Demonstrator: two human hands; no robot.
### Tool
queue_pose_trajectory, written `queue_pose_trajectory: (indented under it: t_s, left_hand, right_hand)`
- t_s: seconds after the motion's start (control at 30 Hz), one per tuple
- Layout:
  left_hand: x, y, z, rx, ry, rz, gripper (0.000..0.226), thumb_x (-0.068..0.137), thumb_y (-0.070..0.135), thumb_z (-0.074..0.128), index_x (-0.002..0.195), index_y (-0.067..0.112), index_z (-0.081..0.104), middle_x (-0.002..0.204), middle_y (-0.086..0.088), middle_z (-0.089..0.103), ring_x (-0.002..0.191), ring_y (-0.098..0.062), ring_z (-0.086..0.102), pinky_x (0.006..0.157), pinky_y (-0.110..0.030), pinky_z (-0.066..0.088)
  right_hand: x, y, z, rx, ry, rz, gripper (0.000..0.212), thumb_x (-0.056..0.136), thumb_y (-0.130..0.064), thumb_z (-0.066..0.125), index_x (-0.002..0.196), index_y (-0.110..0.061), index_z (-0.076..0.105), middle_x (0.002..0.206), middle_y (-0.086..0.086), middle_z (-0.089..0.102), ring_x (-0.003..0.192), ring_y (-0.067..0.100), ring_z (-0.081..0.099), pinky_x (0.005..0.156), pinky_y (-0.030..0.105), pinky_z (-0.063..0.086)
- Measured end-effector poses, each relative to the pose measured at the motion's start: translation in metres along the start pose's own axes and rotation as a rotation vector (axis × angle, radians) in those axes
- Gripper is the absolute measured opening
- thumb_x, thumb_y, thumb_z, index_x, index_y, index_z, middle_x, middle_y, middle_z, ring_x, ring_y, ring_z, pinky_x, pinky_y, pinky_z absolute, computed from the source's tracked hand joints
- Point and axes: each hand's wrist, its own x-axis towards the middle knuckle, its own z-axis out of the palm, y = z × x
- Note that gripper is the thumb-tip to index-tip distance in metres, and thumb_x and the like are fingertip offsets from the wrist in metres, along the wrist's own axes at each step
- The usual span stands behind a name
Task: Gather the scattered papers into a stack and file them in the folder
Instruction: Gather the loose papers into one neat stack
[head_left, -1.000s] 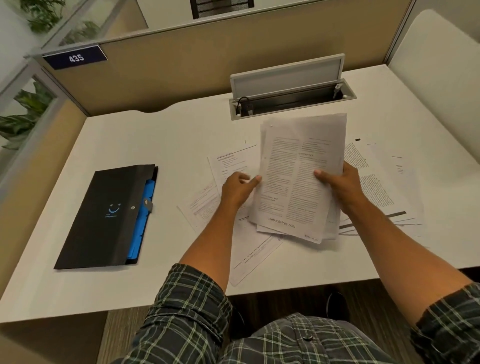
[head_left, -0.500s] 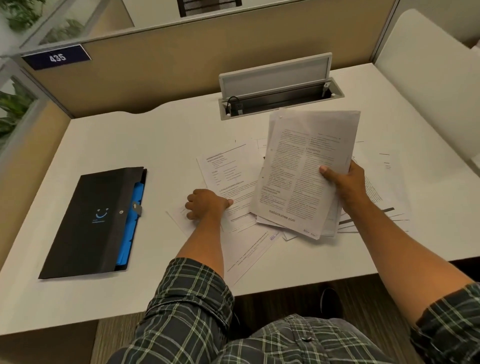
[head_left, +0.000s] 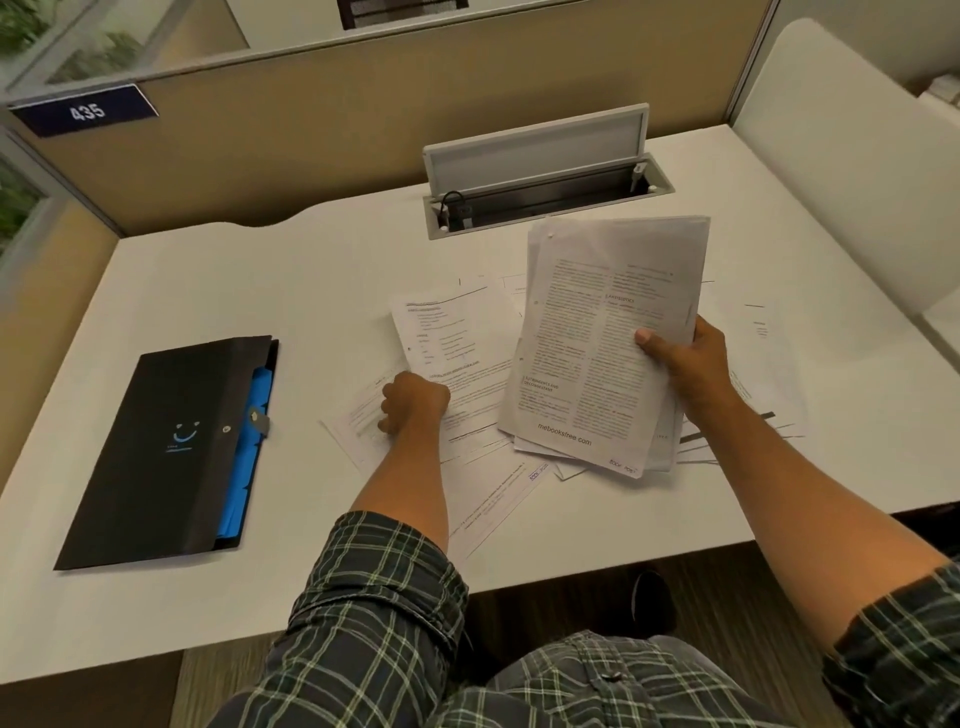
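Since the frame before, our left hand (head_left: 414, 402) had left the stack (head_left: 602, 343) and lay curled on the loose papers (head_left: 457, 338) at 9 o'clock of it. Our right hand (head_left: 685, 358) kept gripping the stack alone. The folder (head_left: 166, 447) stayed at far 9 o'clock on the desk (head_left: 260, 291).

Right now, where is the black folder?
The black folder lies flat on the left part of the desk, apart from the scattered papers and left of the left hand.
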Motion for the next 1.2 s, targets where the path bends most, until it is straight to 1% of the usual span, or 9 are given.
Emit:
queue_pose_trajectory:
  t_s: [0.13,0.27,0.37,0.5,0.57,0.7,0.9,1.07,1.2]
  left_hand:
    - [0.006,-0.011,-0.003,-0.223,0.037,0.154,0.008,0.087,0.012,0.069,0.093,0.008,0.064,0.104,-0.009,0.072,0.081,-0.022,0.063,0.067,-0.029,0.051]
    - [0.012,-0.013,-0.019,-0.496,0.07,0.169,0.01,0.09,0.012,0.07,0.097,0.005,0.069,0.099,-0.004,0.07,0.093,-0.026,0.068,0.075,-0.025,0.049]
    - [0.018,-0.011,-0.036,-0.746,0.033,0.081,0.024,0.092,0.014,0.072,0.116,0.008,0.071,0.109,-0.002,0.071,0.098,-0.021,0.067,0.083,-0.023,0.05]
    - [0.025,-0.004,-0.054,-0.973,-0.077,0.014,0.019,0.095,0.02,0.072,0.111,0.014,0.065,0.103,0.002,0.065,0.107,-0.018,0.061,0.077,-0.013,0.048]
    - [0.029,-0.002,-0.059,-0.987,-0.101,0.03,0.041,0.093,0.026,0.073,0.126,0.006,0.061,0.121,-0.005,0.067,0.113,-0.023,0.062,0.085,-0.021,0.049]
    - [0.022,0.001,-0.056,-1.112,-0.392,0.172,0.029,0.088,0.006,0.074,0.117,0.006,0.069,0.117,-0.011,0.074,0.113,-0.027,0.068,0.086,-0.031,0.058]
    - [-0.014,0.025,-0.039,-0.868,-0.605,0.359,0.045,0.081,0.004,0.078,0.124,-0.004,0.066,0.117,-0.017,0.074,0.11,-0.037,0.069,0.095,-0.048,0.058]
    - [-0.026,0.035,-0.027,-0.69,-0.636,0.454,0.056,0.055,0.03,0.093,0.095,0.015,0.056,0.109,-0.014,0.076,0.102,-0.036,0.072,0.092,-0.053,0.058]
    - [-0.032,0.041,-0.025,-0.657,-0.645,0.494,0.077,0.059,0.036,0.095,0.123,0.018,0.055,0.12,-0.007,0.072,0.111,-0.03,0.069,0.097,-0.05,0.056]
  right_hand:
    - [0.003,0.001,-0.003,-0.013,0.01,-0.009,0.037,0.087,-0.012,0.078,0.122,-0.013,0.066,0.108,-0.005,0.074,0.086,0.013,0.076,0.066,0.023,0.061]
    - [0.006,0.007,-0.007,-0.022,0.022,0.0,0.039,0.086,-0.014,0.079,0.124,-0.013,0.066,0.112,0.0,0.075,0.09,0.017,0.076,0.07,0.028,0.063]
    - [0.007,0.013,-0.01,-0.042,0.026,0.018,0.042,0.087,-0.015,0.078,0.127,-0.013,0.065,0.114,0.0,0.075,0.091,0.019,0.076,0.072,0.032,0.064]
    - [0.01,0.019,-0.01,-0.071,0.015,0.041,0.041,0.086,-0.013,0.078,0.126,-0.012,0.067,0.114,0.002,0.075,0.094,0.023,0.075,0.078,0.038,0.063]
    - [0.009,0.019,-0.008,-0.078,0.018,0.044,0.039,0.087,-0.012,0.077,0.124,-0.013,0.067,0.11,-0.001,0.074,0.093,0.02,0.074,0.079,0.037,0.063]
    - [0.008,0.015,-0.001,-0.08,-0.023,0.041,0.035,0.088,-0.015,0.077,0.122,-0.018,0.067,0.108,-0.006,0.075,0.089,0.017,0.076,0.075,0.034,0.063]
    - [0.009,0.0,0.023,0.032,-0.103,0.015,0.036,0.086,-0.009,0.079,0.12,-0.01,0.068,0.105,-0.004,0.077,0.087,0.013,0.077,0.069,0.026,0.061]
    - [0.016,-0.014,0.035,0.107,-0.078,0.05,0.013,0.09,-0.009,0.069,0.079,-0.016,0.066,0.073,-0.004,0.071,0.064,0.014,0.067,0.061,0.031,0.057]
    - [0.018,-0.014,0.032,0.471,-0.292,0.178,0.034,0.093,-0.02,0.057,0.06,-0.021,0.061,0.057,-0.004,0.058,0.046,0.011,0.054,0.048,0.023,0.051]
